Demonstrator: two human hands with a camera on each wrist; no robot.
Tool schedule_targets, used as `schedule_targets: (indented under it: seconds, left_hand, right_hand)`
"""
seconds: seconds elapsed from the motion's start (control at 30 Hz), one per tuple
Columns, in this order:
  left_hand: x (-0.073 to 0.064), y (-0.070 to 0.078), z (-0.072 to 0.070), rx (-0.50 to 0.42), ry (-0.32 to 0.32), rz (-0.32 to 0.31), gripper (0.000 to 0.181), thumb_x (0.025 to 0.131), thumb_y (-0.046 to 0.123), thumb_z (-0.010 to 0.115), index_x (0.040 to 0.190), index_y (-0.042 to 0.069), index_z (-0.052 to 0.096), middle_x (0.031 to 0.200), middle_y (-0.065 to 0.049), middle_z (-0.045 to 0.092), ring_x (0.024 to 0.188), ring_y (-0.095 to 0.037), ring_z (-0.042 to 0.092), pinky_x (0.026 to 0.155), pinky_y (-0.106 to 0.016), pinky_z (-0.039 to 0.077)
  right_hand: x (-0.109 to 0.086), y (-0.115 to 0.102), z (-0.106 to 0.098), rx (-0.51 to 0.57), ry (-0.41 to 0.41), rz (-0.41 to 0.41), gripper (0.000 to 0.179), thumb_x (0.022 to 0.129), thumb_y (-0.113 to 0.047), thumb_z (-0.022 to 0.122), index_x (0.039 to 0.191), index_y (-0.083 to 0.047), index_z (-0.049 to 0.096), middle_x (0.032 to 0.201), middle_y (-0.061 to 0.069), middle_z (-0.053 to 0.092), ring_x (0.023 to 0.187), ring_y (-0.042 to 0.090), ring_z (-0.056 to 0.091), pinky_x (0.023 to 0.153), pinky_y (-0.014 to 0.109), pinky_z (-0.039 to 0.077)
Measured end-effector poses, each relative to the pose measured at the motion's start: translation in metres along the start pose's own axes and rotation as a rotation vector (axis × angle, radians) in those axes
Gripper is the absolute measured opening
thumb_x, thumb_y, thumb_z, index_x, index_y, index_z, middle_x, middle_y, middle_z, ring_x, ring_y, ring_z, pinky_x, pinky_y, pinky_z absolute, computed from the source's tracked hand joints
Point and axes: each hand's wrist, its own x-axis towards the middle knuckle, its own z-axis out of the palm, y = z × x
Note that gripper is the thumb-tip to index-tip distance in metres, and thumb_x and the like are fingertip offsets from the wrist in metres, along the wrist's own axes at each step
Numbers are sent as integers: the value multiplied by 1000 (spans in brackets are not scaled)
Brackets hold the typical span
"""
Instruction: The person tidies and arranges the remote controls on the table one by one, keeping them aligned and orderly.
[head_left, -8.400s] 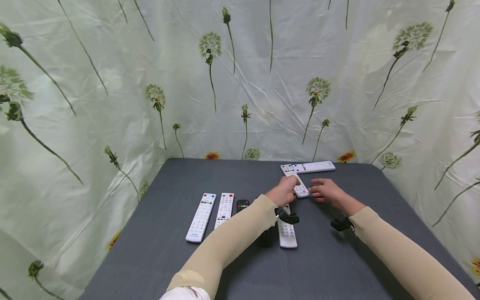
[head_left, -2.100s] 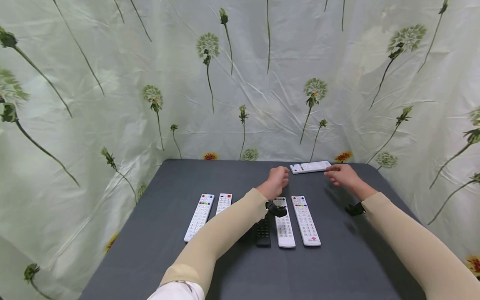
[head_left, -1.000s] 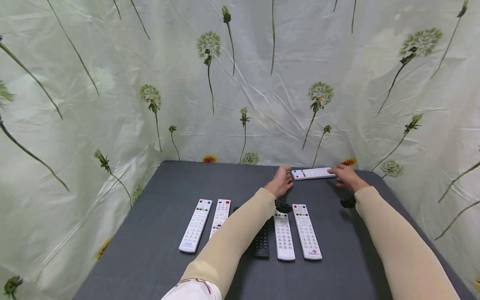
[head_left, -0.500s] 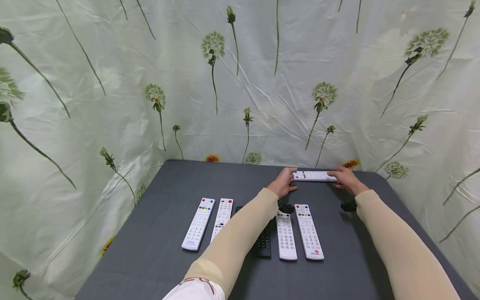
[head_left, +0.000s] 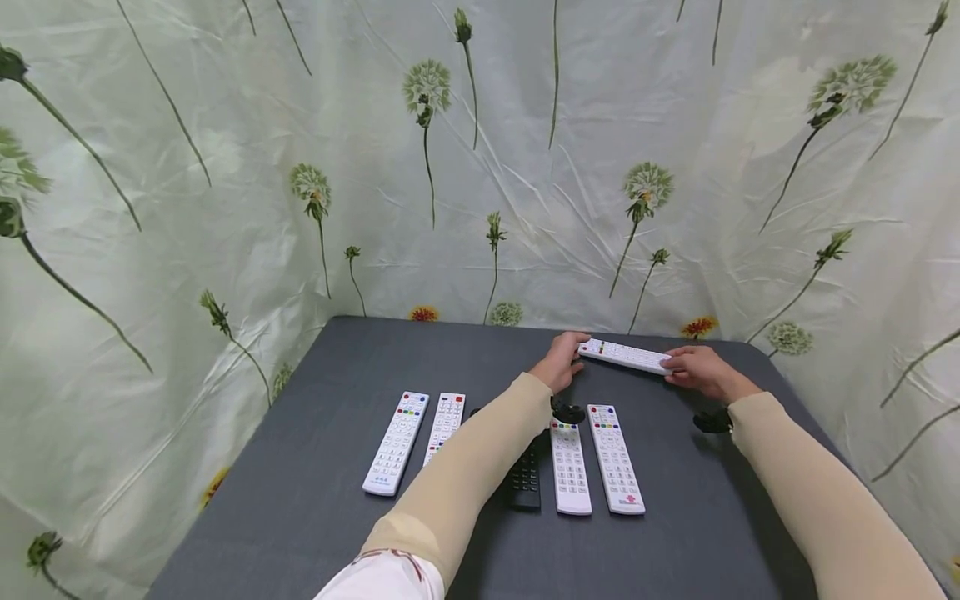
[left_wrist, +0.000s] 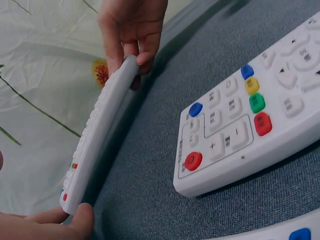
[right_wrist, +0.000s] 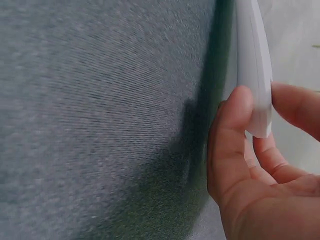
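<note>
A white remote control [head_left: 624, 354] with coloured buttons is held by both hands near the far edge of the table, a shadow under it. My left hand [head_left: 559, 362] pinches its left end; in the left wrist view a fingertip and the thumb [left_wrist: 83, 220] meet at that end. Its right end is pinched by my right hand [head_left: 703, 372]. In the right wrist view, the right thumb and fingers [right_wrist: 232, 112] close on both sides of the white end [right_wrist: 260, 120]. The remote slants, its right end nearer me.
Several remotes lie in a row on the dark grey table [head_left: 600, 554]: two white ones [head_left: 396, 443] [head_left: 446, 421] at left, a black one [head_left: 527, 479] partly behind my left sleeve, then two more white ones [head_left: 571, 471] [head_left: 617, 458]. A flowered curtain [head_left: 525, 167] hangs behind.
Another white remote was brought from the back to the right end of the row. Since then both hands have taken the last back remote by its ends, lifted and turned it slightly.
</note>
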Motion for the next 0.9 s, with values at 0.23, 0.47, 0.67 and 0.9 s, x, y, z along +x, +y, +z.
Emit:
schedule_targets:
  seconds: [0.23,0.47,0.67,0.9]
  left_hand:
    - [-1,4,1,-80,25,-15,47,92,10,66,137,1,56,139,-20,49,129,-39,48,107,-43,44]
    - [-8,6,3,-168,-3,32,42,93,0,60,133,-8,52,127,-24,54,121,-42,55,104,-44,46]
    - [-19,6,9,-180,-22,36,37,94,-5,57,130,-13,54,114,-21,58,101,-30,61,99,-41,50]
    - [-48,-9,23,-25,-106,67,50,88,-11,58,138,-3,57,110,-12,68,96,-22,66,92,-39,54]
  right_hand:
    - [-15,-3,11,-70,-97,-15,46,99,-9,62,136,11,43,93,3,62,76,9,61,74,26,58]
    - [-32,-8,30,-80,-198,-18,64,99,-9,62,151,10,30,112,9,60,85,13,62,81,31,58]
    - [-42,-17,48,-88,-214,-11,75,98,-14,65,157,3,21,114,13,58,87,15,65,82,34,58]
    - [-61,-17,61,-164,-196,-58,82,98,-22,66,159,-1,15,121,15,58,101,25,64,88,39,56]
